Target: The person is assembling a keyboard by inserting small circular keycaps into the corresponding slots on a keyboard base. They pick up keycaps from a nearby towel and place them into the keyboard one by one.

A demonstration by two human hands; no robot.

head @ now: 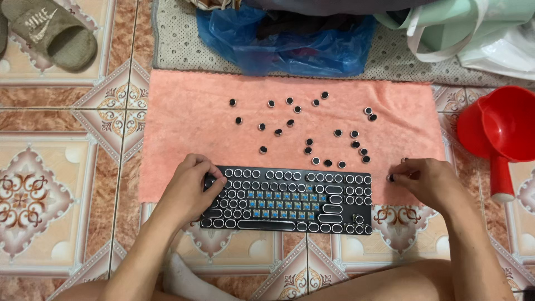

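A black keyboard [290,199] with round silver-rimmed keys lies on the near edge of a pink towel [184,117]; bare blue switches show in its middle rows. My left hand [192,187] rests on the keyboard's left end, fingers curled over the top-left keys. My right hand [426,181] sits just right of the keyboard on the towel, pinching a small round black keycap [392,178] between its fingertips. Several loose round keycaps [312,131] lie scattered across the towel beyond the keyboard.
A red plastic scoop [499,134] stands on the tiled floor at the right. A blue plastic bag [290,42] and pale bags [473,30] sit on a mat behind the towel. A grey slipper [50,30] lies top left. My legs are at the bottom.
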